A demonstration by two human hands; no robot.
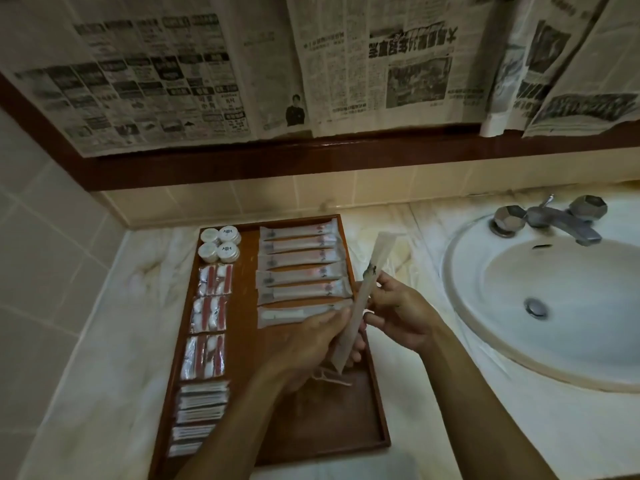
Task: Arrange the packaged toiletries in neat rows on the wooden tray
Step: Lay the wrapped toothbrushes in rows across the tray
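Note:
A wooden tray lies on the marble counter. Several long translucent packets lie in a row across its right half. Down its left side sit round white containers, clear packets with red and white contents and flat white sachets. One long packet is held nearly upright above the tray's right edge. My left hand grips its lower part and my right hand pinches its middle. Something small and thin hangs below my left hand; I cannot tell what it is.
A white sink with a metal tap lies to the right of the tray. Newspaper sheets cover the mirror above a dark wooden frame. Tiled walls close the left and back.

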